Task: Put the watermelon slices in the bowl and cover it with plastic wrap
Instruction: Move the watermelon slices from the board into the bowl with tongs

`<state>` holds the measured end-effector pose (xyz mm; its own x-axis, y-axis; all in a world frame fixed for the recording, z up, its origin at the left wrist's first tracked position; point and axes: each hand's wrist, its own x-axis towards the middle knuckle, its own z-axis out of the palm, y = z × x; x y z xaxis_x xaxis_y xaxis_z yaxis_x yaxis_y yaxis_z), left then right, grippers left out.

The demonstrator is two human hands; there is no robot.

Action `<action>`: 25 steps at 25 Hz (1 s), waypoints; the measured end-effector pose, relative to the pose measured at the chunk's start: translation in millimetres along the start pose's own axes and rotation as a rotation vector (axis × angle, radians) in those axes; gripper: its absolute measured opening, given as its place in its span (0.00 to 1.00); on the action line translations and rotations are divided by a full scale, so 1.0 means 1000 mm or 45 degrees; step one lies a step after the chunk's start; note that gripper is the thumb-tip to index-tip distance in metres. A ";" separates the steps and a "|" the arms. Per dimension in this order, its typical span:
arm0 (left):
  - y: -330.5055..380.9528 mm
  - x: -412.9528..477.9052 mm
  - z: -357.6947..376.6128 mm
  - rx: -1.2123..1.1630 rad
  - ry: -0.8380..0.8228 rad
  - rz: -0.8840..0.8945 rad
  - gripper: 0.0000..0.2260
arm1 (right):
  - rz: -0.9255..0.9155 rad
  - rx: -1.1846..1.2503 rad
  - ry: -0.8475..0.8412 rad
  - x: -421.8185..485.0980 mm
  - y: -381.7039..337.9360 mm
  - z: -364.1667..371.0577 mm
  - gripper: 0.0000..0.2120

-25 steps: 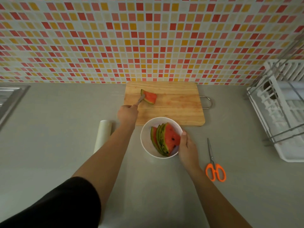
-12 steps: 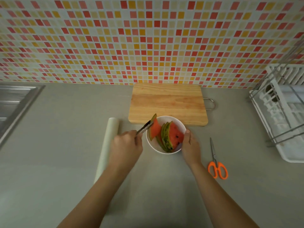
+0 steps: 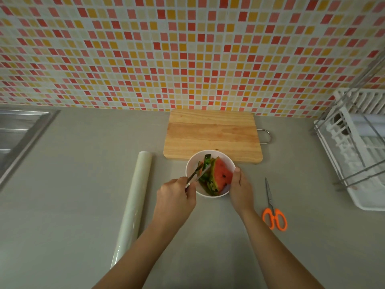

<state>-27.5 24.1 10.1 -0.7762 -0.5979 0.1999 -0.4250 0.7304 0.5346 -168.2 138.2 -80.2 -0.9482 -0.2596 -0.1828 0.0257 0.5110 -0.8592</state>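
A white bowl (image 3: 191,165) stands on the grey counter just in front of the wooden cutting board (image 3: 212,134). Several watermelon slices (image 3: 220,174) stand on edge inside it, rinds to the left. My left hand (image 3: 175,197) grips metal tongs (image 3: 196,174) whose tips reach into the bowl's left side among the slices. My right hand (image 3: 239,188) holds the bowl's right rim, thumb on the edge. A roll of plastic wrap (image 3: 135,201) lies lengthwise on the counter left of my left hand.
Orange-handled scissors (image 3: 273,209) lie right of my right hand. A white dish rack (image 3: 358,151) fills the right edge. A steel sink (image 3: 18,134) sits at the far left. A tiled wall rises behind the board.
My left hand carried the last slice with the tongs from the cutting board into the bowl. The board now holds nothing. My right hand stayed on the bowl's rim.
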 end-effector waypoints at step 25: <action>-0.019 0.055 0.004 -0.030 -0.224 -0.276 0.21 | 0.004 -0.035 -0.006 0.001 -0.003 0.000 0.20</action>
<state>-63.6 -21.2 7.2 -0.7383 -0.6713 -0.0657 -0.5805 0.5828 0.5686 -169.3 136.6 -77.2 -0.9467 -0.2620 -0.1875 0.0196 0.5341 -0.8452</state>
